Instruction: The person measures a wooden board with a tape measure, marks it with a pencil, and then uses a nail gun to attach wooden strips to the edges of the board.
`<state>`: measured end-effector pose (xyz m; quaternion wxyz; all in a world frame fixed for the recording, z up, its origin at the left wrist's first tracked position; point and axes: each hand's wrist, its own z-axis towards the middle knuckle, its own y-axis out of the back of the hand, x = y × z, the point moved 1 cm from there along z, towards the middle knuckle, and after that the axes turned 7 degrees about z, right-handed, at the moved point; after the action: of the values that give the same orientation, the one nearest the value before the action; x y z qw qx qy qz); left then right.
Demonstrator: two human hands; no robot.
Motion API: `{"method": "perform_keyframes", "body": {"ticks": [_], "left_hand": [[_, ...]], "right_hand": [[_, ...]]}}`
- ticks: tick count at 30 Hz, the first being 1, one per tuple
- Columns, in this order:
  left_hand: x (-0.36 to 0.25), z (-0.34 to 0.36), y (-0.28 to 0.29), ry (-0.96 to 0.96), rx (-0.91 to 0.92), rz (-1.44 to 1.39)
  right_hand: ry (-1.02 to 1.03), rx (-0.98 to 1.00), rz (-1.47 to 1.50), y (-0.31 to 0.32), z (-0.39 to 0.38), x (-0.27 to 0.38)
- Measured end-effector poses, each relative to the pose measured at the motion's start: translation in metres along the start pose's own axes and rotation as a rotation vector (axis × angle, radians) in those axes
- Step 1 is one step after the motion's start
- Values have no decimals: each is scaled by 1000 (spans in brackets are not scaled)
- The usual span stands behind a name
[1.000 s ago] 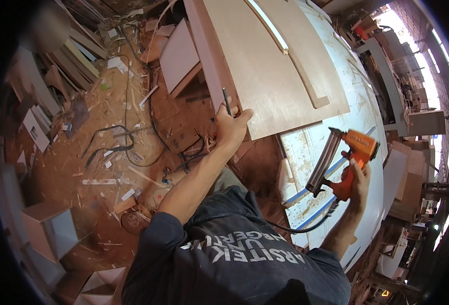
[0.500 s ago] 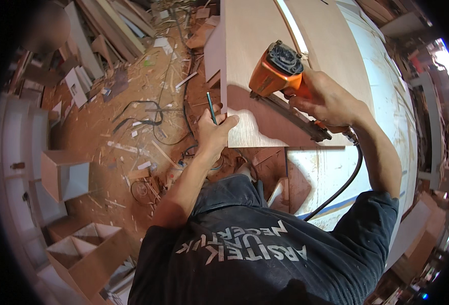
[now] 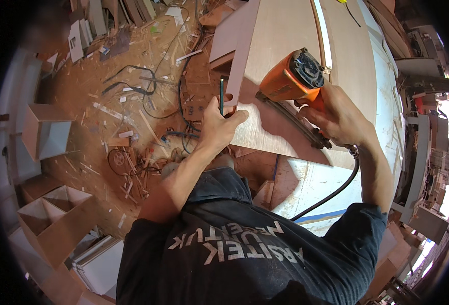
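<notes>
My right hand (image 3: pixel 336 114) is wrapped around the handle of an orange pneumatic nail gun (image 3: pixel 285 79). The tool lies over a light plywood panel (image 3: pixel 285 35), its long dark magazine slanting toward the panel's near edge. A black air hose (image 3: pixel 333 193) runs from its handle end down to the left. At the panel's near left corner, my left hand (image 3: pixel 218 127) has its thumb on the top face; the other fingers are partly hidden at the side. A dark green pencil (image 3: pixel 222 95) sticks up from this hand.
A pale strip (image 3: pixel 322 30) lies along the panel, with a yellow object (image 3: pixel 342 1) at the far edge. Left of me, offcuts and black cables (image 3: pixel 150 91) litter the floor. Open wooden boxes (image 3: pixel 56 218) stand at the left; boards (image 3: pixel 128 10) lean at the back.
My view has turned and shifted, so the panel and nail gun sit further right and look rotated. Both hands keep their grip, the left one still at the panel's corner.
</notes>
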<state>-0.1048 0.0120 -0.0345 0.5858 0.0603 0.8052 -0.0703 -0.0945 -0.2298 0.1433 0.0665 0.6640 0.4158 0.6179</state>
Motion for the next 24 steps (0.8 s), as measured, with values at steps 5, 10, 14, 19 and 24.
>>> {"method": "perform_keyframes", "body": {"ticks": [5,10,14,19,24], "left_hand": [[0,1,2,17,-11,23],[-2,0,4,26,-29,36],[4,-1,1,49,-61,76],[7,-3,2,41,-63,66],[6,-1,-1,52,-50,45]], "right_hand": [[31,28,-76,-1,3,0],[-67,-2,-27,-4,4,7],[-55,-33,-26,-2,6,4],[-44,-67,-20,-3,7,6],[-129,-263,-66,29,38,-9]]}}
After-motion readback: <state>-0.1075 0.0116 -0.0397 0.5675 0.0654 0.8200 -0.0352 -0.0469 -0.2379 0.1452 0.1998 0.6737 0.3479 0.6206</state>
